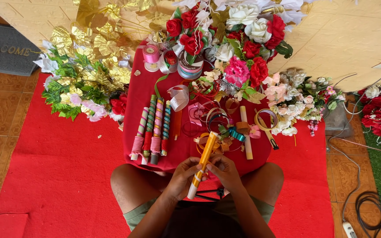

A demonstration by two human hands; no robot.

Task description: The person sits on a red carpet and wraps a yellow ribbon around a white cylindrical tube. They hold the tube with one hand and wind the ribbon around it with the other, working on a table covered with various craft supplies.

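Orange ribbon is spiralling around a pale stick (pixel 203 164) that the person is holding just above the lap, at the near edge of the small red desk (pixel 134 105). The left hand (pixel 182 178) is grasping the stick's lower part with the fingers clenched around it, and the right hand (pixel 225 172) is pinching it from the other side, fingertips pressing near the ribbon's edge. The upper stretch is looking fully covered in orange, while the bottom end is showing bare and white, so the wrapping appears to be well along but not finished.

Just beyond, to the left on the desk, four wrapped sticks (pixel 151 132) are lying side by side in striped pink, green and red, apparently complete. To the right, one plain cream stick (pixel 245 132) is lying unwrapped among loose ribbon curls (pixel 217 121), which suggests at least one more is waiting. A roll of tape (pixel 265 119) is sitting near it.

Farther back, a pink ribbon spool (pixel 151 55) is standing beside a wider spool (pixel 189 66). Past these, artificial flowers (pixel 239 39) in red, white and pink are crowding the desk's far edge, with gold leaves (pixel 98 39) spreading to the left over the red carpet (pixel 58 176).
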